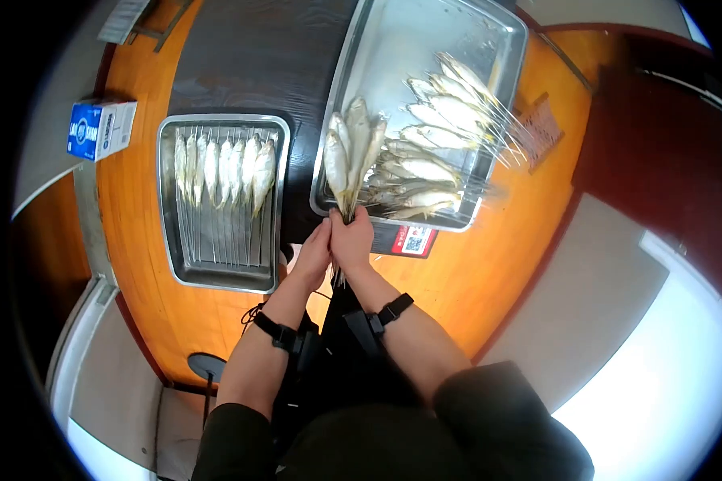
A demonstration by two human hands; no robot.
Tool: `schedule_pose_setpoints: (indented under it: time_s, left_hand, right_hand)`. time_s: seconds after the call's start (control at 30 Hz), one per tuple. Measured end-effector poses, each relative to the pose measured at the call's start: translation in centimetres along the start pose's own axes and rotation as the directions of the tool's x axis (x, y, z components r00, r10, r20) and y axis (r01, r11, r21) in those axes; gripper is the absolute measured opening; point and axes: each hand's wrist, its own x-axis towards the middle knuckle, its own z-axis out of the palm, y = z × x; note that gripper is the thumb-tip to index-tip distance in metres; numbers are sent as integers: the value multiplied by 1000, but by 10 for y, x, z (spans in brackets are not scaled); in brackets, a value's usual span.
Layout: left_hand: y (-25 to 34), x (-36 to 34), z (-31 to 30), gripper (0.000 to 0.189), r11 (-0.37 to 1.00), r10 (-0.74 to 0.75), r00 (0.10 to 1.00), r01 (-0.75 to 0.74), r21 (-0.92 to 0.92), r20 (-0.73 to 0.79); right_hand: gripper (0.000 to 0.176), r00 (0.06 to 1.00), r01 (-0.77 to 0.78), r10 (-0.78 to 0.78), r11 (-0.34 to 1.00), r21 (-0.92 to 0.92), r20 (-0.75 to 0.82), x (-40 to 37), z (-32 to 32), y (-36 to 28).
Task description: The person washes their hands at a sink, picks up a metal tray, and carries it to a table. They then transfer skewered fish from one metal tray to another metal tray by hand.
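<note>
My left hand (316,247) and my right hand (351,237) are close together, fingers wrapped round the lower ends of a bundle of skewered fish (349,156). The fish point away from me, over the near left corner of the large metal tray (381,48). Thin skewer ends stick out below my hands. Inside that tray lie several more skewered fish (457,104), heaped with their sticks reaching past the right rim. To the left, a smaller metal tray (165,232) holds a neat row of skewered fish (225,170), sticks towards me.
Both trays rest on a dark table (253,60). A red and black card with a QR code (415,240) shows below the large tray. On the left are a blue and white box (100,130) and a round dark stool (207,366). A brown paper-like piece (541,132) is at right.
</note>
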Motion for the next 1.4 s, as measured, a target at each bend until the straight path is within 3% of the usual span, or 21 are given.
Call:
schedule_pose_setpoints:
  time_s: [0.03,0.13,0.23,0.33,0.47,0.53,0.6,0.7,0.9,0.97,1.1,1.17,1.23,1.37,1.4]
  left_hand:
    - [-5,8,-10,38,999,-5,996,8,-32,86]
    - [9,2,-10,33,999,-27,995,30,-37,94]
    - [23,9,-21,31,987,15,986,-41,155,165]
    - [27,4,-19,30,964,29,995,-53,261,96]
    - [15,20,-24,27,940,113,990,-136,314,89]
    - [9,26,-25,27,846,190,981,-180,503,31]
    - [12,24,-18,25,870,200,980,-172,463,-13]
    - [14,23,-11,25,736,305,949,-179,653,-83]
    - [2,39,-3,24,710,431,897,-266,652,-103]
    - [-4,48,-6,23,675,463,882,-284,681,-91]
    - [0,37,8,23,502,564,810,-183,845,-160]
    - [6,26,17,24,427,616,773,-169,888,-149]
    - [8,22,19,26,378,677,729,-232,896,-96]
    - [7,24,16,25,347,668,733,-157,925,-126]
    - [4,30,12,24,493,616,767,-197,847,-180]
  right_hand:
    - [35,1000,3,-3,1000,4,-29,1,5,3]
    - [35,996,13,-14,1000,-8,-89,-1,15,12]
    - [34,983,58,-60,998,-13,-176,-6,22,8]
    - [31,983,4,13,996,91,-186,-16,24,8]
    - [24,974,55,-62,998,-36,-219,-18,20,16]
    - [22,978,51,-61,997,-50,-202,-14,17,23]
    - [20,940,153,-185,980,-130,-287,-9,15,27]
    - [20,941,171,-183,983,-66,-286,-12,8,34]
    - [19,936,215,-212,976,-23,-282,-11,-1,33]
    - [17,944,215,-174,969,122,-281,-8,0,38]
    - [15,966,167,-102,949,269,-238,-3,-2,47]
    - [13,989,46,25,890,453,-149,-1,-4,48]
    - [14,991,10,55,877,480,-122,1,-5,51]
    - [17,992,-1,65,861,509,-108,2,-7,47]
    - [17,992,-5,69,862,508,-108,0,-10,44]
